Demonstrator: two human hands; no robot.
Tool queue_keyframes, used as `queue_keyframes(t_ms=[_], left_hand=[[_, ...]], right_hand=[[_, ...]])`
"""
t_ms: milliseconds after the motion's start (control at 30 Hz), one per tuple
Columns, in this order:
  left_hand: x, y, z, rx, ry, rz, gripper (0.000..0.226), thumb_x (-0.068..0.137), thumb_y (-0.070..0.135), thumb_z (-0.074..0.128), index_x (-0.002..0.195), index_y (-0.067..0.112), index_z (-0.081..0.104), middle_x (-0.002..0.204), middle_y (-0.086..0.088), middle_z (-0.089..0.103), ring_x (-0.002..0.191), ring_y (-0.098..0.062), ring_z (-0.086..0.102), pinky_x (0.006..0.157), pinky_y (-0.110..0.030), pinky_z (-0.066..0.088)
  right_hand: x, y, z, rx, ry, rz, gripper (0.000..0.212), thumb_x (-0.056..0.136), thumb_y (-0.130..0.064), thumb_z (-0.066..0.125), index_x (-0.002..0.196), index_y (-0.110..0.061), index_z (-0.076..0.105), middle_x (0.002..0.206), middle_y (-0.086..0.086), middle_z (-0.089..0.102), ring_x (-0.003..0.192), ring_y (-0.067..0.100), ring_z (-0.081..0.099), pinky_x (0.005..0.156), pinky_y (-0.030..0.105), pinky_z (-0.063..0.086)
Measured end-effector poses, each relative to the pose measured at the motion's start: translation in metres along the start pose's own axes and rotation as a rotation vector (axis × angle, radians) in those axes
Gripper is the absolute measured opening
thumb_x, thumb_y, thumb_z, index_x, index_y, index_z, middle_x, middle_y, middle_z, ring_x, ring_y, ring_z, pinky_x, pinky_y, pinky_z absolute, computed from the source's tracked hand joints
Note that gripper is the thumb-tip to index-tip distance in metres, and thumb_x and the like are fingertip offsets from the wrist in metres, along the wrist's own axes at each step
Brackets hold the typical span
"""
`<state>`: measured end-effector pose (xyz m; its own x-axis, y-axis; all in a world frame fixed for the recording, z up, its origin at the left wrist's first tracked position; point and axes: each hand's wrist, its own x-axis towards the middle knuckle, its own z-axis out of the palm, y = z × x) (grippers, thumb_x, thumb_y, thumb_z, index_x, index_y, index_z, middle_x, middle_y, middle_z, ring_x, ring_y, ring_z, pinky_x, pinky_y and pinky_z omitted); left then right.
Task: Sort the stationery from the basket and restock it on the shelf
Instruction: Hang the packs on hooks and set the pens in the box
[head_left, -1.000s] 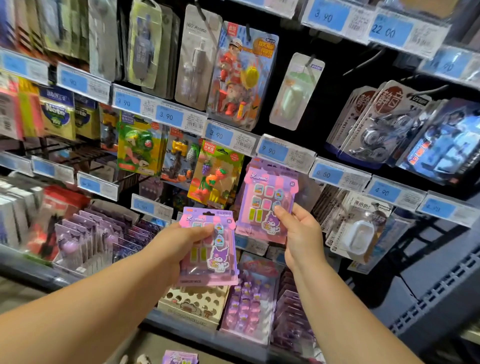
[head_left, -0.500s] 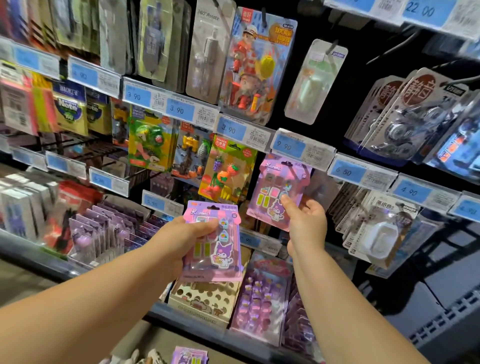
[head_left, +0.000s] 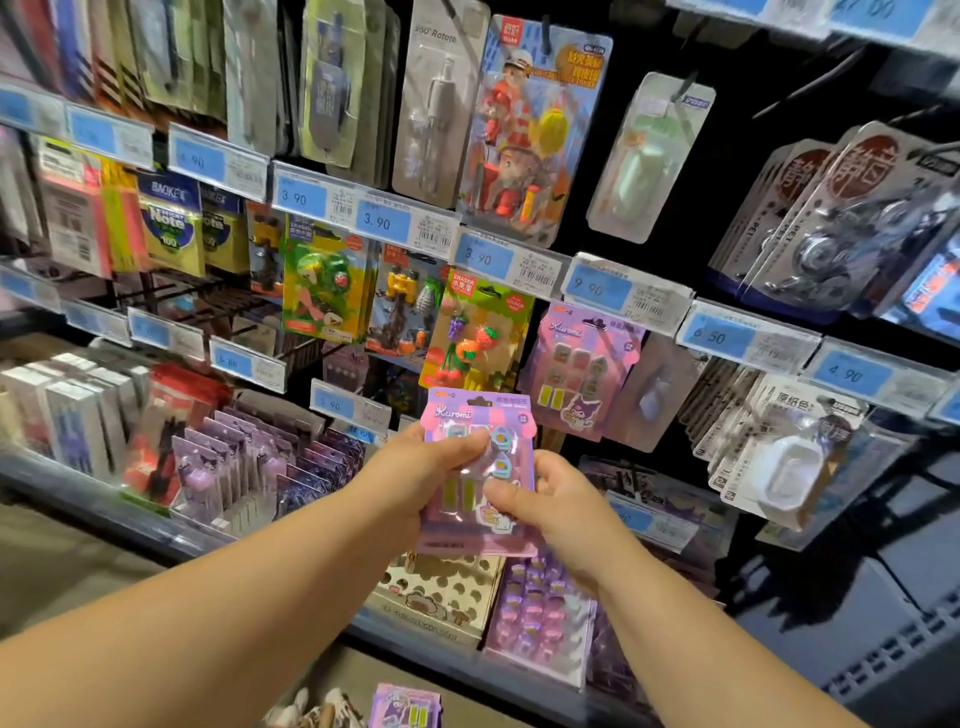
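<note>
A pink Kuromi eraser pack (head_left: 475, 530) is held in front of the shelf by both hands. My left hand (head_left: 415, 478) grips its left side with the thumb across the front. My right hand (head_left: 550, 504) pinches its right edge. A matching Kuromi pack (head_left: 579, 374) hangs on a peg just above and right, under the 9.90 price tag (head_left: 597, 288). Another purple pack (head_left: 408, 706) shows at the bottom edge, where the basket's contents lie half out of view.
Pegs carry a fruit eraser pack (head_left: 478, 332), a firefighter eraser pack (head_left: 530, 130) and correction tape packs (head_left: 831, 228). Boxes of purple stationery (head_left: 260, 467) and a holed display box (head_left: 441, 592) sit on the lower shelf ledge (head_left: 130, 525).
My right hand let go of the hanging Kuromi pack and came down onto the pack in my left hand. The view shifted slightly up and left.
</note>
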<state>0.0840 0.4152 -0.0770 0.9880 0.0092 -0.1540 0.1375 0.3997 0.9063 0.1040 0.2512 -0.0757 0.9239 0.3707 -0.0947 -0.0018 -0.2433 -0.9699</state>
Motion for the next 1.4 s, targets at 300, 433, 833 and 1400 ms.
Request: queue_keyframes(t_ms=[300, 433, 833, 1400], left_hand=[[0.0, -0.01, 0.017, 0.136, -0.065, 0.025, 0.027, 0.091, 0.017, 0.066, 0.115, 0.007, 0.056, 0.093, -0.014, 0.071, 0.057, -0.018, 0.066, 0.048, -0.027, 0.05], [0.007, -0.017, 0.029, 0.24, -0.036, 0.111, 0.019, 0.091, 0.022, 0.068, 0.108, 0.018, 0.06, 0.097, -0.004, 0.074, 0.073, -0.014, 0.067, 0.068, -0.03, 0.048], [0.023, -0.005, 0.062, 0.372, 0.082, 0.317, 0.015, 0.092, 0.021, 0.067, 0.091, 0.035, 0.063, 0.088, 0.008, 0.073, 0.086, -0.016, 0.071, 0.08, -0.034, 0.056], [0.041, -0.003, 0.08, 0.651, 0.291, 0.457, 0.025, 0.092, 0.039, 0.064, 0.109, 0.04, 0.045, 0.09, 0.01, 0.057, 0.077, -0.008, 0.057, 0.058, -0.024, 0.044]], right_hand=[[-0.006, 0.001, -0.015, 0.115, 0.222, -0.164, 0.034, 0.087, -0.006, 0.069, 0.118, -0.015, 0.058, 0.106, 0.004, 0.073, 0.096, 0.021, 0.071, 0.082, 0.038, 0.058], [-0.006, -0.003, -0.024, 0.185, 0.308, -0.219, 0.028, 0.088, -0.003, 0.066, 0.111, -0.017, 0.059, 0.101, 0.004, 0.074, 0.091, 0.022, 0.072, 0.075, 0.035, 0.059], [0.01, -0.008, -0.045, 0.207, 0.395, -0.287, 0.031, 0.093, -0.009, 0.061, 0.12, -0.023, 0.06, 0.107, -0.001, 0.073, 0.099, 0.02, 0.07, 0.09, 0.049, 0.055], [0.03, -0.013, -0.054, 0.028, 0.609, -0.321, 0.033, 0.085, -0.03, 0.072, 0.115, -0.035, 0.06, 0.082, -0.005, 0.072, 0.078, 0.01, 0.069, 0.077, 0.036, 0.056]])
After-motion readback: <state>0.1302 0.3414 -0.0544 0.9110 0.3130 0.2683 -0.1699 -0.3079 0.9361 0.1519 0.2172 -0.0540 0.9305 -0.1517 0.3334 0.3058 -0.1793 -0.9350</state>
